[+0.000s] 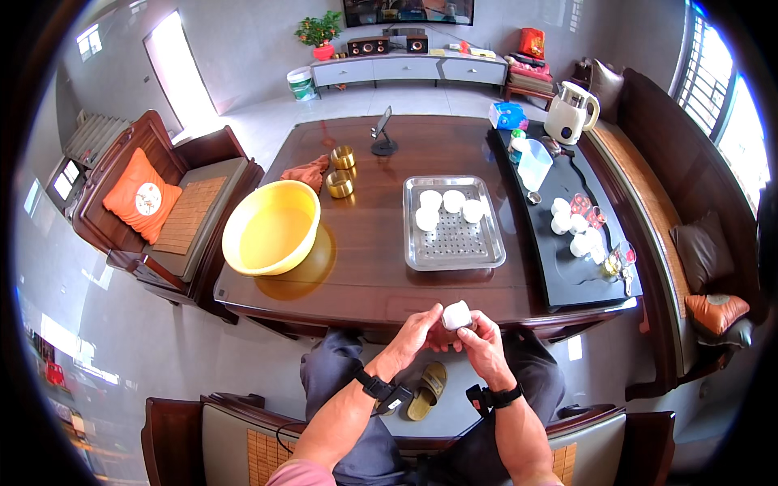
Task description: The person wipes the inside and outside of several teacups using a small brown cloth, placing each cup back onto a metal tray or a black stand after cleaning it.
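Observation:
A small white teacup (456, 316) is held up just beyond my lap, near the front edge of the wooden table (364, 243). My right hand (484, 345) grips it with thumb and fingers at its lower right. The thumb of my left hand (422, 331) reaches the cup's left side, and its other fingers curl beneath, partly hidden. Past the hands lies a perforated stainless steel tray (459, 243). Several white cups (427, 219) stand together in its far half.
At the left is a yellow plastic basin (271, 228), with two brass-coloured bowls (340, 183) and a brown cloth (307, 175) behind it. A phone stand (384, 146) is at the back. A black tea tray (559, 267) on the right bears cups, glasses and a kettle (570, 113).

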A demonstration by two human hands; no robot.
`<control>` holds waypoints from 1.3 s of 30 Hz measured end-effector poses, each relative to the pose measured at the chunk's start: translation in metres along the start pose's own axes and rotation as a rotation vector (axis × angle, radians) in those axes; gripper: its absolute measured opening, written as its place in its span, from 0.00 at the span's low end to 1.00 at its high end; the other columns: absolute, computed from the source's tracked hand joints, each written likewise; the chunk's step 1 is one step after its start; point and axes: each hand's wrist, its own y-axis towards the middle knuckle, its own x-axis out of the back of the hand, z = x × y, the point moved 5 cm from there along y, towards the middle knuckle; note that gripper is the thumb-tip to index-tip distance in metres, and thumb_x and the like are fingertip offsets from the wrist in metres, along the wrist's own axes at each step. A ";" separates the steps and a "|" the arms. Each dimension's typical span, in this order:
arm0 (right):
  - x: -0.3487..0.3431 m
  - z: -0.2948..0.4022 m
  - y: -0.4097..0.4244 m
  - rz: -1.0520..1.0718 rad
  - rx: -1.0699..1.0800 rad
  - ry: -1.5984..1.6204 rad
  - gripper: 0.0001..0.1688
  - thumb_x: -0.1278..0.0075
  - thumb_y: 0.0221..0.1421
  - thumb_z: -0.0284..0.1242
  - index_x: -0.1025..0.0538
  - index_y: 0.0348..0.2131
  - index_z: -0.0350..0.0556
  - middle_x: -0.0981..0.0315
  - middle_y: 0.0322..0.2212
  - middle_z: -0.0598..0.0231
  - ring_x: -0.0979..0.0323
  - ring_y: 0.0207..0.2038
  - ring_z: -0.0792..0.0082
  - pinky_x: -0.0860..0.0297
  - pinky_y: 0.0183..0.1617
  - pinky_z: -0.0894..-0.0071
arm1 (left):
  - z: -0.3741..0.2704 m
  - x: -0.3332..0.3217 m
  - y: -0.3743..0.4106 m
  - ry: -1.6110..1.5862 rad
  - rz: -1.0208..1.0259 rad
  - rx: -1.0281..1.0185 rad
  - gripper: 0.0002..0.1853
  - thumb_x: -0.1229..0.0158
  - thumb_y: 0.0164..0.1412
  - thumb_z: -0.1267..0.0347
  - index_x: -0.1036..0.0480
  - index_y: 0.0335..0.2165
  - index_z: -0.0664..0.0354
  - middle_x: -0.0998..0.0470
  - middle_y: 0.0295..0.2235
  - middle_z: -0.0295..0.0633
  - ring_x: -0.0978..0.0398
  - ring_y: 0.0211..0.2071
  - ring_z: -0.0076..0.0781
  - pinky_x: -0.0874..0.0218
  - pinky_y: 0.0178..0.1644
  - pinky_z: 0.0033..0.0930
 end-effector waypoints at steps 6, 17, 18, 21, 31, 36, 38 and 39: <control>-0.001 0.001 -0.003 -0.049 0.036 -0.228 0.18 0.40 0.57 0.19 0.26 0.46 0.42 0.23 0.34 0.71 0.28 0.33 0.81 0.30 0.37 0.80 | -0.002 0.001 -0.001 0.016 0.016 -0.021 0.27 0.52 0.73 0.48 0.24 0.49 0.60 0.20 0.39 0.36 0.24 0.38 0.23 0.33 0.44 0.28; -0.004 0.009 -0.001 -0.212 0.030 -0.267 0.11 0.38 0.58 0.24 0.24 0.40 0.41 0.24 0.26 0.73 0.33 0.20 0.87 0.38 0.21 0.86 | 0.005 -0.014 0.001 0.134 0.149 -0.156 0.28 0.46 0.72 0.55 0.36 0.61 0.60 0.25 0.49 0.37 0.25 0.46 0.26 0.31 0.50 0.32; -0.002 0.009 0.000 -0.183 -0.017 -0.232 0.11 0.38 0.58 0.24 0.24 0.40 0.41 0.24 0.26 0.72 0.32 0.20 0.86 0.38 0.21 0.86 | 0.004 -0.018 0.002 0.115 0.179 -0.252 0.31 0.40 0.69 0.62 0.40 0.64 0.60 0.26 0.49 0.38 0.26 0.46 0.26 0.31 0.50 0.32; 0.001 0.001 0.003 -0.095 -0.081 -0.189 0.12 0.43 0.63 0.30 0.24 0.42 0.41 0.23 0.28 0.69 0.30 0.22 0.82 0.37 0.22 0.83 | -0.001 -0.017 0.001 0.199 0.104 -0.410 0.35 0.35 0.64 0.68 0.41 0.64 0.61 0.26 0.49 0.38 0.26 0.45 0.26 0.31 0.51 0.33; -0.005 0.002 -0.001 0.061 -0.093 0.086 0.23 0.54 0.71 0.40 0.28 0.51 0.38 0.21 0.34 0.59 0.24 0.29 0.71 0.29 0.31 0.74 | -0.018 -0.013 -0.011 0.625 -0.116 -0.462 0.33 0.45 0.69 0.49 0.36 0.62 0.59 0.21 0.40 0.44 0.23 0.36 0.23 0.29 0.40 0.29; -0.008 0.001 -0.002 0.101 -0.123 0.100 0.17 0.51 0.69 0.35 0.26 0.49 0.40 0.21 0.34 0.61 0.24 0.30 0.73 0.29 0.30 0.77 | -0.022 -0.012 -0.015 0.611 -0.162 -0.483 0.31 0.43 0.68 0.48 0.31 0.59 0.58 0.19 0.37 0.42 0.24 0.32 0.21 0.29 0.35 0.28; -0.010 0.005 -0.004 0.083 -0.136 0.111 0.15 0.51 0.69 0.33 0.26 0.47 0.40 0.21 0.34 0.62 0.25 0.30 0.74 0.29 0.30 0.77 | -0.023 -0.011 -0.016 0.620 -0.165 -0.465 0.30 0.43 0.68 0.49 0.30 0.57 0.59 0.19 0.37 0.41 0.24 0.32 0.20 0.29 0.35 0.28; -0.008 0.003 -0.003 0.076 -0.139 0.111 0.14 0.51 0.69 0.33 0.26 0.46 0.40 0.22 0.33 0.62 0.25 0.30 0.74 0.30 0.30 0.78 | -0.022 -0.010 -0.015 0.624 -0.162 -0.461 0.29 0.42 0.68 0.49 0.29 0.57 0.59 0.19 0.37 0.40 0.25 0.32 0.19 0.29 0.35 0.28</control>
